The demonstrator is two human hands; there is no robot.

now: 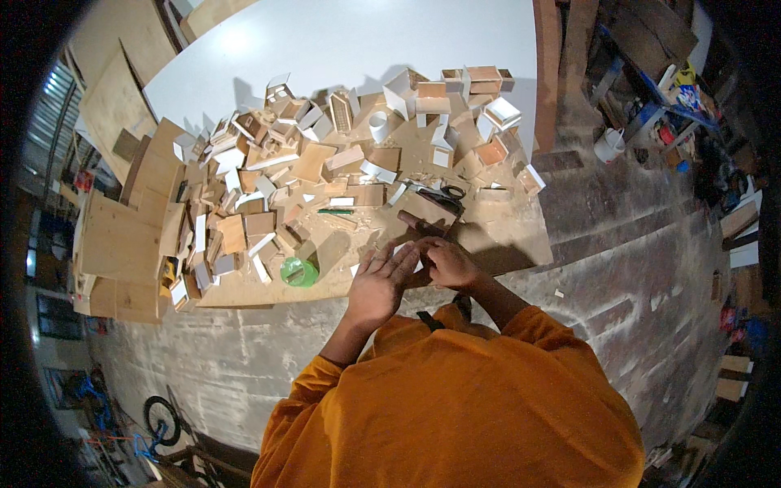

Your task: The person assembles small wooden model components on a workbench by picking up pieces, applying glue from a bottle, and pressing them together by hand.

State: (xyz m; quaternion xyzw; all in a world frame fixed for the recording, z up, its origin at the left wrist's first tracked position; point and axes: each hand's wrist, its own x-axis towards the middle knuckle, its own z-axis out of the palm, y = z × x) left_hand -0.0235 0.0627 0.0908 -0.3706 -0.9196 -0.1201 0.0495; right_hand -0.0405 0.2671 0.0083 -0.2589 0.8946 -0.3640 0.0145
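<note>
At the table's near edge both hands work close together over a small white board piece, mostly hidden by my fingers. My left hand has its fingers stretched out and lying against the piece. My right hand is closed, fingers curled at the piece's right side; what they grip is hidden. Just beyond my hands lies a dark brown bar, with dark-handled scissors behind it. To the left of my left hand stands a bright green container. A thin green stick-like tool lies farther back.
Small wooden and white-faced boxes and offcuts crowd the brown board tabletop. A white cup stands among them. Behind is a large white panel; at left, plywood sheets. A white bucket sits on the floor at right.
</note>
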